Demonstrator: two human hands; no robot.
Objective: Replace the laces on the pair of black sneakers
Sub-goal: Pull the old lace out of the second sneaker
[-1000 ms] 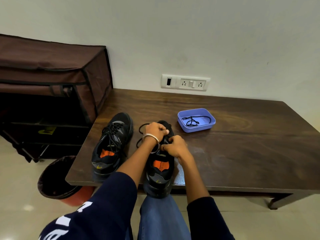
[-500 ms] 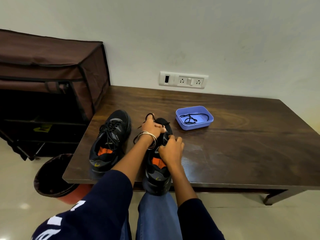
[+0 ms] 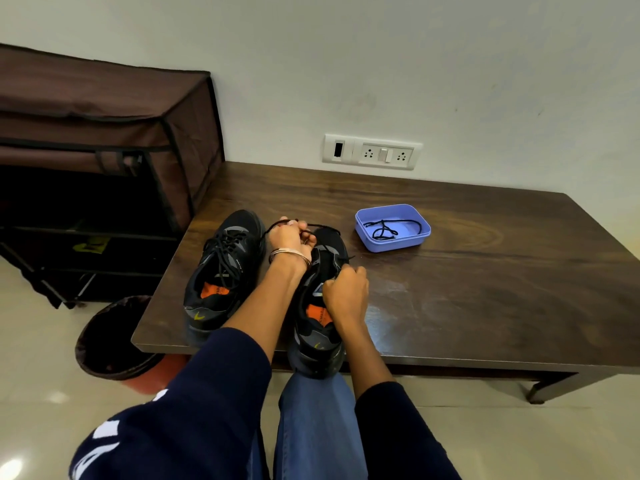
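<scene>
Two black sneakers with orange insoles stand on the dark wooden table [image 3: 485, 299]. The left sneaker [image 3: 221, 275] is laced. The right sneaker [image 3: 322, 306] overhangs the table's front edge. My left hand [image 3: 289, 237], with a metal bangle on the wrist, is over that shoe's toe and grips a black lace [image 3: 320, 226] pulled up and away from it. My right hand [image 3: 344, 292] pinches the shoe's upper near the eyelets. A blue plastic tray [image 3: 394, 242] to the right holds another black lace [image 3: 384, 230].
A brown fabric shoe rack [image 3: 104, 161] stands left of the table. A dark bin [image 3: 107, 337] sits on the floor by the table's front left corner. A wall socket panel [image 3: 372, 152] is behind the table. My knee [image 3: 311, 410] is under the front edge.
My left hand has moved farther from me, drawing the lace out past the toe of the right sneaker. My right hand slid back toward the shoe's tongue.
</scene>
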